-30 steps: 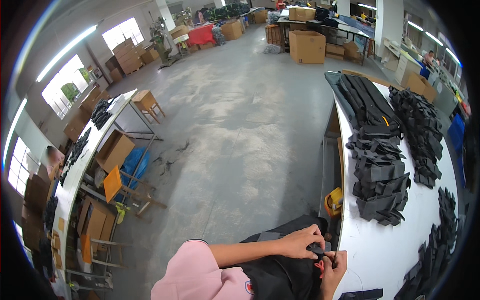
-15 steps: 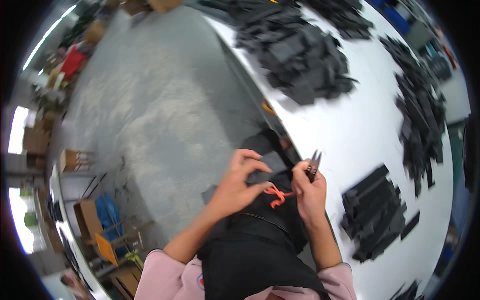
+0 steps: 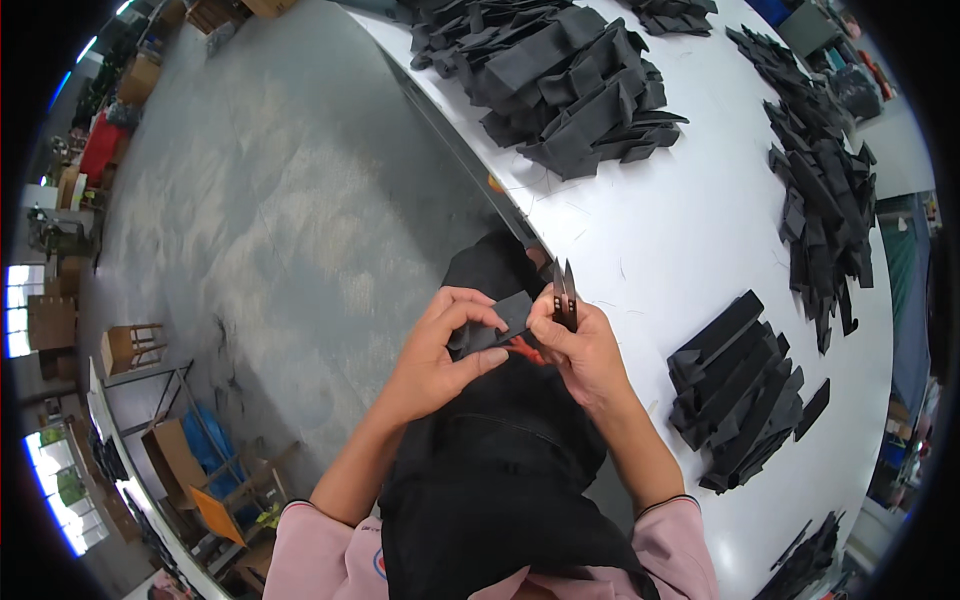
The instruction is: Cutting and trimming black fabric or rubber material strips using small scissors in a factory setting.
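A small dark grey fabric strip (image 3: 514,312) is stretched between my two hands above my lap. My left hand (image 3: 432,350) is closed around its left part, with the fingers curled over it and the thumb below. In my right hand (image 3: 580,350) a pair of thread snips (image 3: 564,298) is held, blades pointing up and away from me. The right thumb and forefinger meet at the right end of the strip. An orange cord (image 3: 525,350) hangs just below the strip, beside the right hand; where it is fastened is hidden.
On the white table (image 3: 640,250) to my right lies a near stack of dark strips (image 3: 740,390). Larger heaps of strips (image 3: 570,85) lie farther off, with another heap (image 3: 825,200) along the right. A wooden stool (image 3: 132,347) and a cardboard box (image 3: 175,460) stand at the left.
My hands have come closer together, and the fabric strip is now held between them. The orange cord, which hung stretched between the hands, is now partly hidden below the strip.
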Demonstrator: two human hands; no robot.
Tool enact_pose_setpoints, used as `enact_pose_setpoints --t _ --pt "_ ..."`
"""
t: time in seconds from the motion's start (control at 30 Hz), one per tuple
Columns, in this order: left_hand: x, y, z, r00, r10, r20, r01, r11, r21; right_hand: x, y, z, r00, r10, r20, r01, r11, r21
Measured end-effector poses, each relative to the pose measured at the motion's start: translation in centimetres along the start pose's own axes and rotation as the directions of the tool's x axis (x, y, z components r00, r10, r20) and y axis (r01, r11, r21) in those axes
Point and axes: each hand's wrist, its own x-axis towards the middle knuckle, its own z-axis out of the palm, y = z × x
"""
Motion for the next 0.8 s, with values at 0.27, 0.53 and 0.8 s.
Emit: enact_pose_setpoints --t 0.27,0.53,0.8 --pt "-0.6 -0.7 -0.1 0.935 -0.338 0.103 0.351 0.856 -0.379 -0.1 0.3 0.5 0.889 -0.439 -0.132 0.323 0.803 -0.500" --pt "-0.7 -0.5 -0.2 0.982 -0.177 0.058 0.186 0.953 -0.238 0.8 0.1 0.9 0.922 -0.379 0.079 0.338 0.688 -0.643" --pt "-0.7 -0.5 0.3 0.978 0.154 -0.142 -0.081 0.903 0.422 1.3 1.0 0.7 0.981 -0.178 -0.073 0.190 0.830 0.525"
